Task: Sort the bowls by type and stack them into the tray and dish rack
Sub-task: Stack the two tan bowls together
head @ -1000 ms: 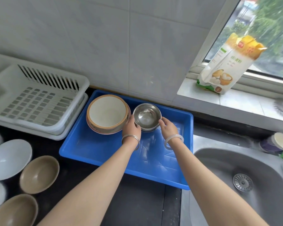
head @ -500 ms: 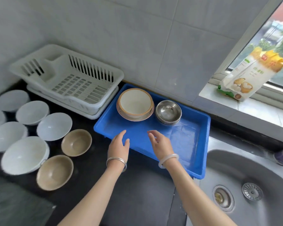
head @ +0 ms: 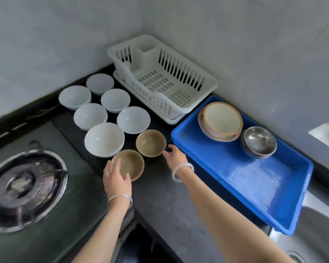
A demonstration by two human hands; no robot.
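head | holds left hand (head: 115, 177) over near brown bowl (head: 131, 165), fingers spread | reaches right hand (head: 176, 154), fingers spread, beside far brown bowl (head: 150, 142) | probably pairs matching bowls for blue tray (head: 254, 196)

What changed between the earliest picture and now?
Both hands let go of the steel bowls in the tray and moved left: the left hand is over the near brown bowl, the right hand beside the far brown bowl. White bowls, rack and tray stayed put.
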